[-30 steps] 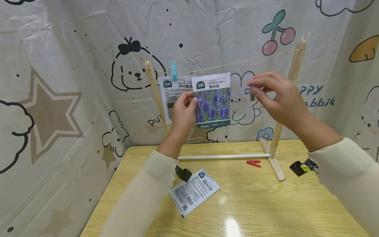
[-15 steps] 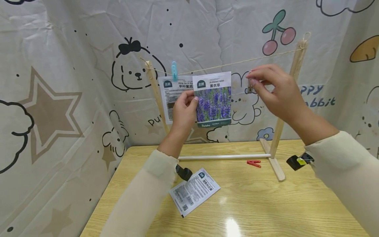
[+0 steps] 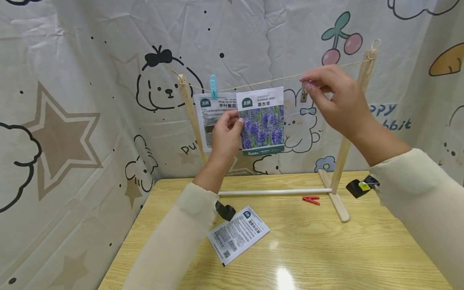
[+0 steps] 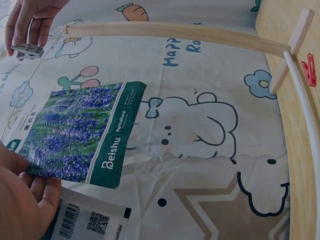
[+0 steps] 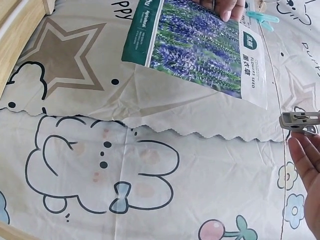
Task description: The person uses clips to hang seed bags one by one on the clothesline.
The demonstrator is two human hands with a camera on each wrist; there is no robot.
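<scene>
Compared with half a second ago, the right hand (image 3: 335, 94) has risen and moved slightly inward, bringing a small grey clip with a metal spring (image 3: 303, 93) up near the thin beige twine (image 3: 268, 81); whether they touch, I cannot tell. Its thumb and fingers are nearly closed, pinching the clip. The glossy rectangular seed packet printed with purple flowers (image 3: 262, 125) has edged slightly upward and now hangs upright just below the twine, its left edge pinched by the left hand (image 3: 225, 135), thumb in front. Behind it, a light-blue plastic clip (image 3: 213, 86) fastens a white printed packet (image 3: 205, 121) to the twine, unchanged. The twine is strung between squared, pale wooden posts (image 3: 342, 157), joined low down by a smooth white rod (image 3: 275, 192). On the wood-grained yellow worktop (image 3: 308, 249) lie a white packet with a barcode (image 3: 239, 235) and a red V-shaped clip (image 3: 311, 200).
</scene>
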